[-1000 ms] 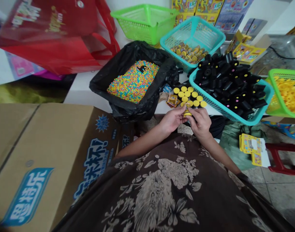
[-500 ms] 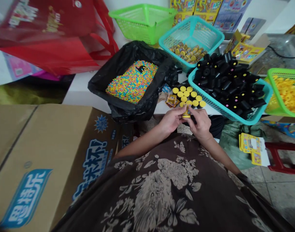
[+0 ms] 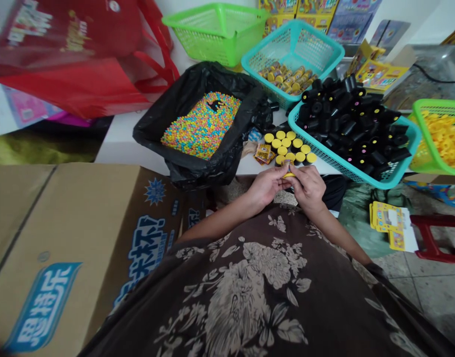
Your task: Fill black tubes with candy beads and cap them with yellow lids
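Observation:
Between the fingers of both hands, at the table's front edge, is a small yellow-capped container [image 3: 289,174], mostly covered by the thumbs. My left hand [image 3: 267,186] grips it from the left, and my right hand [image 3: 308,186] pinches it from the right. Just beyond the fingertips several black containers with yellow caps [image 3: 287,142] stand upright in a cluster. Small printed yellow-orange labels or packets [image 3: 263,152] lie in a pile left of them. Wrapped yellow containers [image 3: 289,78] fill part of a blue basket [image 3: 297,37] at the back.
A black bag [image 3: 153,116] of colourful candy beads [image 3: 201,126] stands left. A blue basket [image 3: 346,172] of black containers [image 3: 348,114] is right, beside a green basket [image 3: 428,156] of yellow rings [image 3: 443,139]. A large cardboard box [image 3: 71,218] flanks my left side; a red stool [image 3: 435,238] is right.
The yellow-capped container has turned a little between the fingers, and the thumbs now cover more of it. Both hands stay in nearly the same place. The view has shifted slightly.

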`<state>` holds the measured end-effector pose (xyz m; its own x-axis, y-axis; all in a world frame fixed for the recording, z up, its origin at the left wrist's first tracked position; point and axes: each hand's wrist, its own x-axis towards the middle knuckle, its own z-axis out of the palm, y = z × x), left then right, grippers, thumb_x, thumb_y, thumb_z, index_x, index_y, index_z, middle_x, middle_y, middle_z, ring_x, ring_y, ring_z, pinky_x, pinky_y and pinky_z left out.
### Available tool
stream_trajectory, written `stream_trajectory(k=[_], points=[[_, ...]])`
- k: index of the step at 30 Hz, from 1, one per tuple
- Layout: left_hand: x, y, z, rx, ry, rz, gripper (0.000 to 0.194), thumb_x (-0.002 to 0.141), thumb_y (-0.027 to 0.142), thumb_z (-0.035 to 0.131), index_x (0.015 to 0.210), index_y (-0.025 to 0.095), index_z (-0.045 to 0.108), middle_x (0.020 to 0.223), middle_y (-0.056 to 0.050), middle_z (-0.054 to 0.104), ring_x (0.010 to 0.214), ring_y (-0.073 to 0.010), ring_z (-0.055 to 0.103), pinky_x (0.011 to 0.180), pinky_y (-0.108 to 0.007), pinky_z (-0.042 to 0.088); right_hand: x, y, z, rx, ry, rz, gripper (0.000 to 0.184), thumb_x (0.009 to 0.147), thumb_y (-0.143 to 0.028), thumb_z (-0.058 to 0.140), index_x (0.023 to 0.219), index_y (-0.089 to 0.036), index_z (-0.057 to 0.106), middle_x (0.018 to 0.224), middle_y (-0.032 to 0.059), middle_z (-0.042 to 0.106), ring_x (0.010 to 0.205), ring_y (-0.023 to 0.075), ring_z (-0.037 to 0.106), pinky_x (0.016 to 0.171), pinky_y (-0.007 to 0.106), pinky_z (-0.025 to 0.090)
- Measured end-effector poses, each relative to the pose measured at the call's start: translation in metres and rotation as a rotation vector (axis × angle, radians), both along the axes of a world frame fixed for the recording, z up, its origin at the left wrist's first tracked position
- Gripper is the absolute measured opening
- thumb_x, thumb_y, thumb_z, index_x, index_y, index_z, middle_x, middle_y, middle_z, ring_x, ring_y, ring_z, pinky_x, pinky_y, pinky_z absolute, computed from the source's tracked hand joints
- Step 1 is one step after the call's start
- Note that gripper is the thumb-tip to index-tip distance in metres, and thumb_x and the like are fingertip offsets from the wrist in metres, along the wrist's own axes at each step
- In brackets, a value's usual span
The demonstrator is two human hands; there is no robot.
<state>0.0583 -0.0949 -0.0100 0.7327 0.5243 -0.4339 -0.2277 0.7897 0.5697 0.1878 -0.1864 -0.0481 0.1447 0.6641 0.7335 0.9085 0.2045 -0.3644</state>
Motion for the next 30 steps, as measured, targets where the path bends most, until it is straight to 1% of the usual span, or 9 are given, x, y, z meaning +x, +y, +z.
stream_trajectory(k=[5, 11, 13, 15, 19, 22, 25, 28, 30], points=[[-0.001, 0.0, 0.006, 0.018, 0.03, -0.039, 0.022, 0.081, 0.03, 0.086, 0.079, 0.014, 0.071, 0.075, -0.002, 0.071, 0.07, -0.0112, 0.065, 0.077, -0.028, 0.052, -0.001, -0.001, 0.002, 0.074, 0.05, 0.038, 0.031, 0.101, -0.026, 0.066, 0.131, -0.027, 0.075, 0.09, 0.0042, 0.072, 0.082, 0.0203, 0.065, 0.077, 0.037, 0.057], [0.001, 0.004, 0.013, 0.109, 0.096, -0.057, 0.03, 0.071, 0.028, 0.092, 0.077, 0.015, 0.066, 0.071, 0.0, 0.07, 0.063, -0.0103, 0.065, 0.067, -0.025, 0.05, -0.003, 0.0, 0.01, 0.131, 0.075, 0.061, 0.026, 0.099, -0.021, 0.067, 0.125, -0.024, 0.074, 0.087, 0.0045, 0.073, 0.079, 0.0194, 0.067, 0.073, 0.035, 0.059], [0.005, 0.013, 0.023, 0.163, 0.13, -0.07, 0.034, 0.069, 0.029, 0.094, 0.081, 0.016, 0.065, 0.073, 0.0, 0.071, 0.06, -0.0105, 0.065, 0.063, -0.025, 0.05, -0.002, -0.002, 0.014, 0.154, 0.087, 0.05, 0.033, 0.099, -0.019, 0.067, 0.132, -0.023, 0.07, 0.098, 0.0075, 0.076, 0.088, 0.0209, 0.07, 0.078, 0.036, 0.061], [0.013, 0.029, 0.039, 0.259, 0.166, -0.065, 0.039, 0.068, 0.032, 0.094, 0.088, 0.017, 0.064, 0.075, 0.0, 0.072, 0.056, -0.0109, 0.065, 0.058, -0.024, 0.049, -0.001, -0.007, 0.018, 0.161, 0.106, 0.029, 0.04, 0.098, -0.017, 0.067, 0.138, -0.023, 0.067, 0.106, 0.0097, 0.076, 0.094, 0.0218, 0.072, 0.081, 0.036, 0.062], [0.047, 0.082, 0.082, 0.577, 0.23, 0.023, 0.04, 0.072, 0.037, 0.092, 0.095, 0.019, 0.064, 0.076, 0.001, 0.07, 0.056, -0.011, 0.065, 0.056, -0.023, 0.047, 0.005, -0.025, 0.015, 0.136, 0.144, 0.027, 0.03, 0.095, -0.011, 0.069, 0.122, -0.022, 0.072, 0.098, 0.0062, 0.076, 0.085, 0.018, 0.073, 0.076, 0.031, 0.061], [0.089, 0.135, 0.104, 0.817, 0.323, 0.101, 0.037, 0.076, 0.034, 0.09, 0.097, 0.019, 0.064, 0.075, 0.001, 0.065, 0.067, -0.0142, 0.069, 0.067, -0.027, 0.052, 0.014, -0.043, -0.005, 0.065, 0.177, 0.017, 0.017, 0.094, -0.01, 0.069, 0.108, -0.021, 0.074, 0.089, 0.0038, 0.075, 0.076, 0.0159, 0.072, 0.069, 0.027, 0.059], [0.133, 0.191, 0.109, 1.014, 0.483, 0.137, 0.036, 0.071, 0.025, 0.091, 0.091, 0.018, 0.062, 0.077, 0.0, 0.063, 0.073, -0.0169, 0.068, 0.072, -0.032, 0.055, 0.029, -0.066, -0.038, -0.06, 0.21, -0.074, 0.008, 0.098, -0.017, 0.066, 0.098, -0.02, 0.073, 0.082, 0.0028, 0.074, 0.071, 0.0159, 0.072, 0.066, 0.027, 0.059], [0.169, 0.244, 0.106, 1.181, 0.718, 0.11, 0.029, 0.071, 0.011, 0.085, 0.085, 0.017, 0.06, 0.083, -0.003, 0.064, 0.079, -0.0193, 0.067, 0.074, -0.035, 0.055, 0.045, -0.089, -0.073, -0.153, 0.245, -0.21, 0.018, 0.102, -0.028, 0.061, 0.092, -0.021, 0.073, 0.079, 0.0036, 0.074, 0.07, 0.0183, 0.073, 0.065, 0.03, 0.06], [0.188, 0.275, 0.105, 1.304, 0.862, 0.071, 0.027, 0.072, 0.008, 0.083, 0.083, 0.018, 0.061, 0.087, -0.005, 0.066, 0.088, -0.0217, 0.067, 0.08, -0.037, 0.054, 0.052, -0.1, -0.093, -0.172, 0.27, -0.293, 0.025, 0.104, -0.036, 0.059, 0.088, -0.021, 0.072, 0.077, 0.0045, 0.074, 0.068, 0.02, 0.073, 0.064, 0.031, 0.061]])
